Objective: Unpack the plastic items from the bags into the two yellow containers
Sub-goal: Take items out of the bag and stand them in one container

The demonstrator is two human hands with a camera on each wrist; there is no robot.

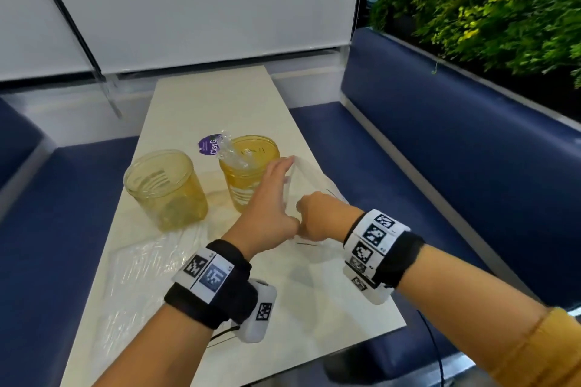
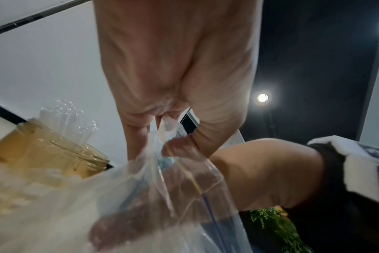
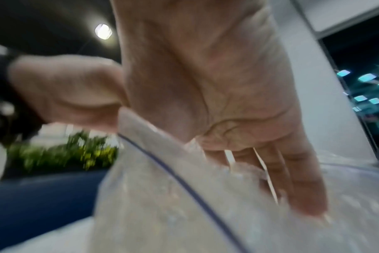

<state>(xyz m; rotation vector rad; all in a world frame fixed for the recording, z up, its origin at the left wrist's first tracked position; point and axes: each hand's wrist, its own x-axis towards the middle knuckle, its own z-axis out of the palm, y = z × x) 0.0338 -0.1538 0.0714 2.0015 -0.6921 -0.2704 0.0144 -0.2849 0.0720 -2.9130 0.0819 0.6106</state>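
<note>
Two yellow containers stand on the white table (image 1: 195,110). The left container (image 1: 165,190) shows faint clear items inside. Clear plastic items (image 1: 229,151) stick up out of the right container (image 1: 254,179), which the left wrist view also shows (image 2: 43,150). Just right of it is a clear zip bag (image 1: 309,179), held up at its mouth. My left hand (image 1: 267,198) pinches the bag's edge (image 2: 171,130) between thumb and fingers. My right hand (image 1: 317,217) reaches into the bag (image 3: 162,205), fingers (image 3: 292,179) straight among white plastic pieces.
An empty clear bag (image 1: 147,264) lies flat on the table's near left. A purple-labelled packet (image 1: 207,144) sits behind the right container. Blue benches (image 1: 440,141) flank the table on both sides, and plants (image 1: 490,3) grow behind the right bench.
</note>
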